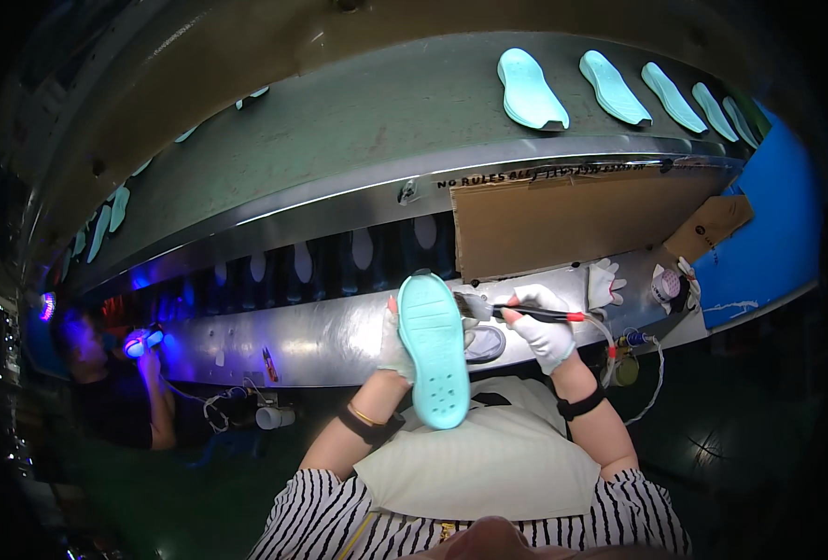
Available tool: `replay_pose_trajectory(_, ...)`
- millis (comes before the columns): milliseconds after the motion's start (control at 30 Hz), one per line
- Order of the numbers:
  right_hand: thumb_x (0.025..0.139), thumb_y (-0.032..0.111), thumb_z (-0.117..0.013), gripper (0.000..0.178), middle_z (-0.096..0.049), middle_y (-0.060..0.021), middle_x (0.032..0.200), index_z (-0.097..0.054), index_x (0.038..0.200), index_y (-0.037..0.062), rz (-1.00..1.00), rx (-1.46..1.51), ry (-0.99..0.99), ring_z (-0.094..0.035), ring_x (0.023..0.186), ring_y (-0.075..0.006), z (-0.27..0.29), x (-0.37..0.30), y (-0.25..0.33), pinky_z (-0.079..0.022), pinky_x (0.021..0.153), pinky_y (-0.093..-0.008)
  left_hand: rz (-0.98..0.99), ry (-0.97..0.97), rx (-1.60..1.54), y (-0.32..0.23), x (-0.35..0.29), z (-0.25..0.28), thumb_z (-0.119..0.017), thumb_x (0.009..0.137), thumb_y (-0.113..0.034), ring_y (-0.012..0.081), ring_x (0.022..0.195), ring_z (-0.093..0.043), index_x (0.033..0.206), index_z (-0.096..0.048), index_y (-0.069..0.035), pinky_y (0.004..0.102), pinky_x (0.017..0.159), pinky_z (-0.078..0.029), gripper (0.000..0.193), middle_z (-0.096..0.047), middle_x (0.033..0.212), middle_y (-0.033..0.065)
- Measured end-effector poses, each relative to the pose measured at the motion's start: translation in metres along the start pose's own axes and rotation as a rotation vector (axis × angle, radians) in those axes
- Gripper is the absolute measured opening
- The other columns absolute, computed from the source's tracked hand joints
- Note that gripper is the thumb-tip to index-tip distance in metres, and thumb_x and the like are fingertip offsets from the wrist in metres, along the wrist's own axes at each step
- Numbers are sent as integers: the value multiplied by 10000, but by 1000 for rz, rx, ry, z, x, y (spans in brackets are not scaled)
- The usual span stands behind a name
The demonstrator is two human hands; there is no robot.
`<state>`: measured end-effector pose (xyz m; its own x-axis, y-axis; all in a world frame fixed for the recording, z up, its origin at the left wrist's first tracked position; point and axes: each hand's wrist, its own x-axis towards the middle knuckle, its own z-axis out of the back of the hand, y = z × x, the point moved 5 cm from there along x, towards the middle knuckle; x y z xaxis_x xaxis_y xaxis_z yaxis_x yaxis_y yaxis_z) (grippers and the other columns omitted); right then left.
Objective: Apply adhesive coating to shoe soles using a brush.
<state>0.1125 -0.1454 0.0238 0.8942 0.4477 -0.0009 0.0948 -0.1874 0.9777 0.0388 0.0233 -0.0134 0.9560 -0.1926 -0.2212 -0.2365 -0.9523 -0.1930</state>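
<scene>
A mint-green shoe sole point(433, 350) stands in front of my apron, its flat face with grooves and small holes toward me. My left hand point(394, 342), in a white glove with bare fingertips, grips it by the left edge. My right hand point(547, 340), also gloved, is closed around a black-handled brush point(519, 312) fed by a tube with red fittings. The pale bristles are next to the sole's right edge; whether they touch cannot be told. A grey shoe-shaped piece point(487, 343) lies on the metal ledge, partly hidden behind the sole.
Several mint soles point(617, 89) lie on the green belt point(367, 103) beyond the metal rail. A cardboard sheet point(563, 224) leans below it. White gloves point(604, 283) and an orange-handled tool point(269, 364) rest on the ledge. At left, a co-worker point(106, 373) holds something lit blue.
</scene>
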Motion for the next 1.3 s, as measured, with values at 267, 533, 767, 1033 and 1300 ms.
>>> replay_pose_trajectory(267,790,-49,-637,171,-631,-67,896,-555,924,21,98,132,-4,-585,814,-95,-35,20,-2,-477,756,-232,-237,-44,106,16,6,-10,-425,851,-580,266,953,-595,1205,-505,-124,380,847,-497,583,-573,1119,84)
replay_pose_trajectory(533,773,-6,-670,188,-616,-58,897,-557,923,15,377,-266,31,-580,823,-89,-63,3,6,-476,742,-233,-374,2,402,12,9,10,-430,866,-550,218,1062,-546,1198,-503,-123,361,922,-445,546,-555,1165,87)
replay_pose_trajectory(767,743,2,-688,150,-614,-53,838,-611,860,55,488,-383,47,-600,776,-125,-68,-11,18,-477,736,-241,-201,13,284,3,4,14,-405,855,-596,244,1058,-550,1207,-502,-82,383,926,-444,630,-563,1154,106)
replay_pose_trajectory(1033,704,-12,-694,169,-615,-56,793,-618,839,55,268,-265,175,-604,747,-132,-63,-25,7,-484,700,-249,-88,-46,247,-3,-2,10,-374,795,-696,284,976,-580,1236,-462,-45,468,776,-536,792,-564,1150,142)
replay_pose_trajectory(1300,769,17,-672,102,-640,-36,869,-631,859,43,-75,-35,165,-593,815,-82,-36,-45,-26,-478,745,-229,-4,-3,252,19,-20,0,-309,735,-796,295,1143,-496,1311,-386,-43,417,996,-396,951,-476,1278,142)
